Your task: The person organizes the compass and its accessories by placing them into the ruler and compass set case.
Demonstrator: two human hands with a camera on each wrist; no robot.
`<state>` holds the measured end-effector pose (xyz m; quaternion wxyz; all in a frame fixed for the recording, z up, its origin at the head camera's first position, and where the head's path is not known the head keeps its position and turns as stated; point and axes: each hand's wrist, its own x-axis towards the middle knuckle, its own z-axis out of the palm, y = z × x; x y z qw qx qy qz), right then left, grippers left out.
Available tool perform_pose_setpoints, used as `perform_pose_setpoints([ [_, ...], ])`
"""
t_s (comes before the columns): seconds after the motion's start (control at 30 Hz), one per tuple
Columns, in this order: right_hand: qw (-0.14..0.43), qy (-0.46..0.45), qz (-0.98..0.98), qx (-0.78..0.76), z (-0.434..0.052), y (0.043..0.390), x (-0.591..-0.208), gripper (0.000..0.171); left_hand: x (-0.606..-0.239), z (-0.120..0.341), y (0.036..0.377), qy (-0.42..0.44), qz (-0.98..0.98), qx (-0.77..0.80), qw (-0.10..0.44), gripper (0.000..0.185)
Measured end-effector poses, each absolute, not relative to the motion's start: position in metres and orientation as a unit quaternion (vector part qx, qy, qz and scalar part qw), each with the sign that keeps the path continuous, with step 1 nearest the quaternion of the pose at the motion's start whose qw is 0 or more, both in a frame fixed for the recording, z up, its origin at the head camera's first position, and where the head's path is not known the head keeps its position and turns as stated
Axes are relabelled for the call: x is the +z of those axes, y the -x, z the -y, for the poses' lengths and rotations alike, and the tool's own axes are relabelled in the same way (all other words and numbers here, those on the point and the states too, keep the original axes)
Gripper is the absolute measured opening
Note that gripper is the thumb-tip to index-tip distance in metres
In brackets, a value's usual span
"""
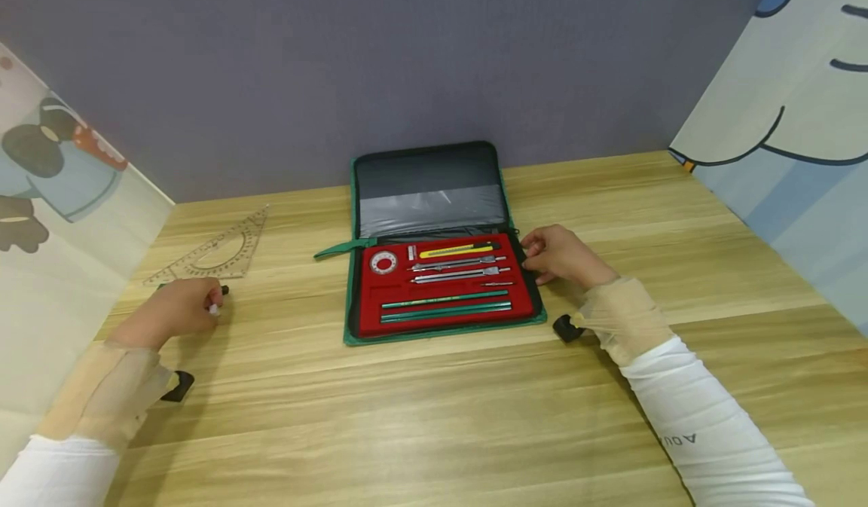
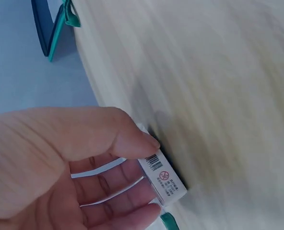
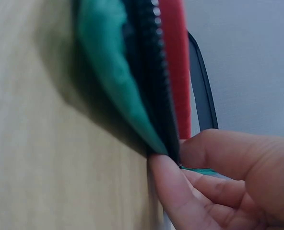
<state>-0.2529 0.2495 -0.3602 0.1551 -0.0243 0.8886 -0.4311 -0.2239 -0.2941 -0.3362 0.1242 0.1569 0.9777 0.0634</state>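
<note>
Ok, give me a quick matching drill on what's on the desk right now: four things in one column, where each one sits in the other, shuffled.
Things:
1. clear protractor triangle
2. white eraser
3. two green pencils
4. yellow utility knife

Places:
A. top row of the red tray
B. on the wooden desk, far left
C. held in the left hand
D. bottom of the red tray

Pairs: 1-B, 2-C, 3-D, 4-A

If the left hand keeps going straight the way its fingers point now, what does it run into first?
The left hand, gripping a small white labelled item, points right across bare table. First in that line looks to be the open green case, at its left edge, though depth is hard to judge.
</note>
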Motion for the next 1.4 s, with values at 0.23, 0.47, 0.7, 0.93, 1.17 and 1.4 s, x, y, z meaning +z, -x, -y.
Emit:
perform_pose_setpoints([
  [0.23,0.155,0.028,-0.889,-0.431,-0.249,0.253,-0.362,0.041,-0.329,0.276,0.225,-0.181,-0.975,0.082,0.100,0.009],
  [0.47,0.156,0.021,-0.889,-0.429,-0.250,0.251,-0.362,0.041,-0.319,0.241,0.224,-0.208,-0.973,0.072,0.074,0.009],
  [0.7,0.154,0.023,-0.889,-0.431,-0.251,0.251,-0.361,0.041,-0.308,0.196,0.223,-0.252,-0.964,0.075,0.048,0.010],
  [0.93,0.159,0.024,-0.886,-0.436,-0.249,0.252,-0.362,0.042,-0.306,0.160,0.225,-0.290,-0.953,0.082,0.035,0.015],
  [1.17,0.156,0.022,-0.888,-0.432,-0.249,0.253,-0.361,0.042,-0.310,0.130,0.223,-0.312,-0.946,0.086,0.016,0.014],
  [1.4,0.157,0.023,-0.886,-0.435,-0.249,0.253,-0.360,0.042,-0.317,0.105,0.224,-0.318,-0.943,0.076,0.054,0.020],
])
